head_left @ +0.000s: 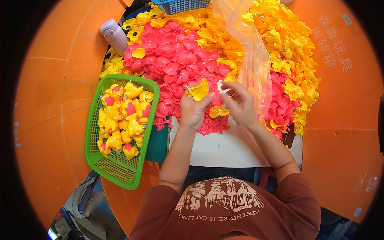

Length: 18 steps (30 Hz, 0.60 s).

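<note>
My left hand (193, 110) is closed on a hollow yellow plastic shell (199, 90), held above the pile with its curved inside showing. A short silver metal pin (187, 88) sticks out at the shell's left side. Just to the right, my right hand (241, 105) has thumb and fingers bent in a pinch. At its fingertips shows a small white piece (220, 85), too small to name. Between and below the hands another yellow shell (219, 111) lies on the pink plastic parts (171, 69). The white work surface (216, 149) shows under my forearms.
A green basket (136, 176) with several yellow and pink toy figures stands left. Yellow shells (294, 38) heap at the right and back, beside a clear plastic bag (256, 60). A lilac bottle (114, 36) and blue basket (188, 7) stand behind; orange panels (340, 108) flank the space.
</note>
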### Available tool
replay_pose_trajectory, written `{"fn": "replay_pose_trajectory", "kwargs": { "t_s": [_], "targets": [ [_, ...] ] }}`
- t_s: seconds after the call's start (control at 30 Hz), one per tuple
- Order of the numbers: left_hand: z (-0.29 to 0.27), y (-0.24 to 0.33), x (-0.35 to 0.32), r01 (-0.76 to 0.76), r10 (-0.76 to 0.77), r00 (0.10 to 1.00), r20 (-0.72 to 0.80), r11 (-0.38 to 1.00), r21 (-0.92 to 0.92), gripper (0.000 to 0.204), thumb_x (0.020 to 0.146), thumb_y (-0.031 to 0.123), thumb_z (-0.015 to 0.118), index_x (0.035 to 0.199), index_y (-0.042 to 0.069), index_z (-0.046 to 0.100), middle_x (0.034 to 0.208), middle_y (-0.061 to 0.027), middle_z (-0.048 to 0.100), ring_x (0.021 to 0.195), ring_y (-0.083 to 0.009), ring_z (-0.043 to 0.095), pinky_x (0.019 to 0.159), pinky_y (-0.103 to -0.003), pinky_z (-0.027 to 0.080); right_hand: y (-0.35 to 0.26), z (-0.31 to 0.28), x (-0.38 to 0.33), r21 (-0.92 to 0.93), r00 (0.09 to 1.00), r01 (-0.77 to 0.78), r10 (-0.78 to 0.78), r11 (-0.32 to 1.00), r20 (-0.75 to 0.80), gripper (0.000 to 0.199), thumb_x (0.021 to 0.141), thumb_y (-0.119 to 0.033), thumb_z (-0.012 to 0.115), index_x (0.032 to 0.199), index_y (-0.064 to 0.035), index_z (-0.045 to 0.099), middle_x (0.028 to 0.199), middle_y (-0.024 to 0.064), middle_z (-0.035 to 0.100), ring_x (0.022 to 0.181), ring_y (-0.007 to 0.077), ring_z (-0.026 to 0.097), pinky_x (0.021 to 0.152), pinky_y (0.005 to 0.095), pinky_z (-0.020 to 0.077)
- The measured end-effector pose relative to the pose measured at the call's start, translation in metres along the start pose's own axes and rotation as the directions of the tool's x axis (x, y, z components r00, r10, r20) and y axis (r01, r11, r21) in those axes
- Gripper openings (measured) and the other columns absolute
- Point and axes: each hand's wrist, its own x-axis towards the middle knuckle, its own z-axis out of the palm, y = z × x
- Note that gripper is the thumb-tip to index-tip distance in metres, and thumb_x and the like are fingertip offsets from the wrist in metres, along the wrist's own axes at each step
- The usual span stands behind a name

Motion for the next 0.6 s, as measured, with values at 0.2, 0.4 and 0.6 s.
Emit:
{"fn": "replay_pose_trajectory", "kwargs": {
  "t_s": [0.2, 0.4, 0.6],
  "targets": [
    [0.006, 0.003, -0.004, 0.043, -0.045, 0.997, -0.061, 0.998, -0.042, 0.036, 0.081, -0.007, 0.060, 0.112, 0.001, 0.045, 0.100, -0.0077, 0.057, 0.091, -0.0140, 0.059, 0.081, -0.026, 0.050, 0.001, -0.023, 0.013, 0.368, 0.694, -0.715, 0.539, 0.594, 0.477, 0.027, 0.084, -0.010, 0.063, 0.108, 0.0008, 0.060, 0.077, 0.0009, 0.060, 0.063, 0.0053, 0.054, 0.055, 0.0180, 0.0419],
    [0.004, -0.007, -0.001, 0.031, -0.029, 0.999, -0.042, 0.998, 0.049, 0.035, 0.082, -0.007, 0.059, 0.113, 0.002, 0.044, 0.101, -0.0086, 0.057, 0.092, -0.0160, 0.059, 0.081, -0.027, 0.051, 0.002, -0.030, 0.000, 0.382, 0.722, -0.686, 0.514, 0.619, 0.462, 0.031, 0.081, -0.005, 0.065, 0.110, 0.0044, 0.056, 0.079, 0.0051, 0.062, 0.066, 0.0079, 0.057, 0.058, 0.0202, 0.0461],
    [0.004, -0.002, -0.003, 0.085, -0.085, 0.995, -0.053, 0.996, 0.008, 0.035, 0.082, -0.007, 0.059, 0.113, 0.001, 0.045, 0.101, -0.0098, 0.058, 0.091, -0.0168, 0.060, 0.080, -0.028, 0.051, -0.007, -0.027, -0.005, 0.493, 0.778, -0.628, 0.494, 0.602, 0.388, 0.030, 0.082, -0.003, 0.064, 0.109, 0.0042, 0.055, 0.082, 0.0060, 0.062, 0.072, 0.0101, 0.061, 0.065, 0.0220, 0.0509]
  ]
}}
